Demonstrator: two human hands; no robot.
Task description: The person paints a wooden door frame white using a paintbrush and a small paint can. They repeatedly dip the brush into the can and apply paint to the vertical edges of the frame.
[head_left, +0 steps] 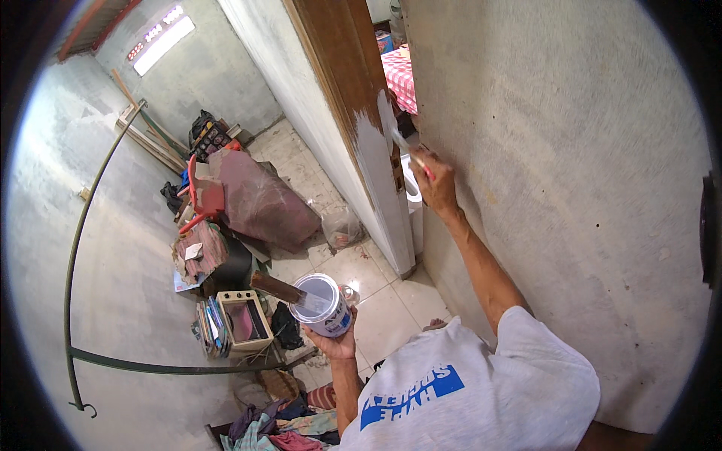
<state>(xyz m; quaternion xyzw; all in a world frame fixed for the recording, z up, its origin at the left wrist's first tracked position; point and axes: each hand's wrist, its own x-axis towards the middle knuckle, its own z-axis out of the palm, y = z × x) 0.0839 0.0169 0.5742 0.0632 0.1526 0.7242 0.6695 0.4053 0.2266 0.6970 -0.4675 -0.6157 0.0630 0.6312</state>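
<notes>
My left hand [333, 344] holds up a paint can [338, 319] from below, its fingers against the side. Pale grey-white paint shows inside the can, and a flat wooden stick [277, 287] leans out over the rim. My right hand [438, 180] is closed around the handle of a paintbrush [401, 140], whose bristles meet the edge of a wooden door frame [338, 64]. The frame's upper part is bare brown wood; wet-looking pale paint [370, 150] covers it lower down. A metal strike plate [397, 173] sits in the frame just beside the brush.
A grey wooden door panel [571, 165] stands close on the right. At left, a dark metal rod [75, 278] curves across the room. Beyond the can lie a toaster oven [244, 322], a red chair [203, 199] and a large covered bundle [259, 199]. Clothes [282, 425] are heaped below.
</notes>
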